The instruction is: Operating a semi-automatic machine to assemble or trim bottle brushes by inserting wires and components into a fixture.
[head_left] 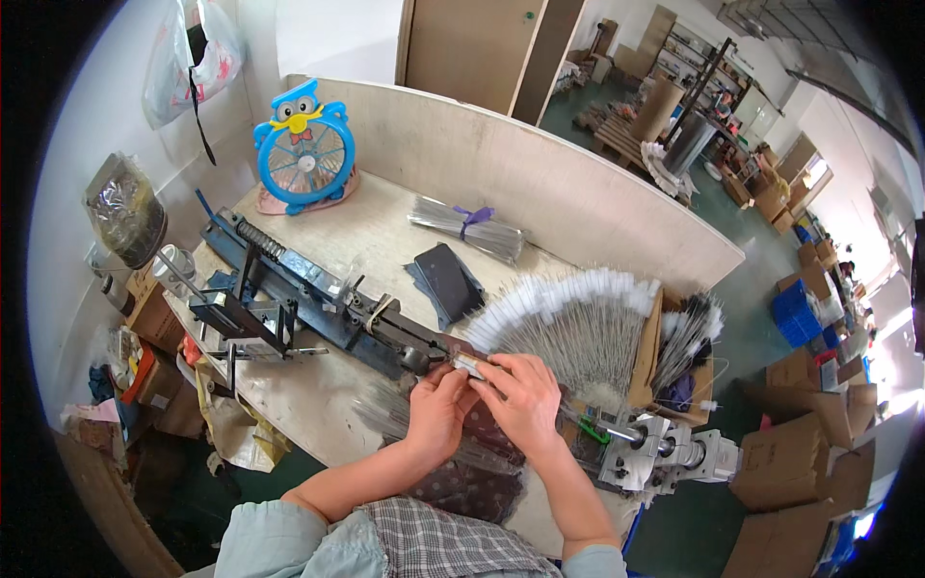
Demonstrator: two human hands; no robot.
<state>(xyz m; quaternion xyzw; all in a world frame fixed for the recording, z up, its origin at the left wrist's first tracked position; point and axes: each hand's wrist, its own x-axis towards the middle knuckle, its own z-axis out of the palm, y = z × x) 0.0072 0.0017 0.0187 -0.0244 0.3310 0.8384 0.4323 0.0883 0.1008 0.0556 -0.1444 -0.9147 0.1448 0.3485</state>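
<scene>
At the near end of a long metal hand-worked machine (318, 289), my two hands meet. My left hand (438, 409) is closed, thumb and fingers pinched at the lower left of a small whitish piece (468, 364). From the other side my right hand (525, 397) pinches the same piece between thumb and fingertips. The piece's exact kind is too small to tell. Just to the right, wire brushes (568, 313) with white bristle heads lie fanned out in a big pile. Loose thin wires (381, 409) lie left of my left hand.
A metal clamping device (665, 453) stands at the table's right edge, by a cardboard box (647, 361) of brushes. Farther back are a dark phone-like slab (448, 277), a wire bundle (469, 226) with a purple tie, and a blue owl-shaped fan (306, 154). A low panel (540, 173) borders the table.
</scene>
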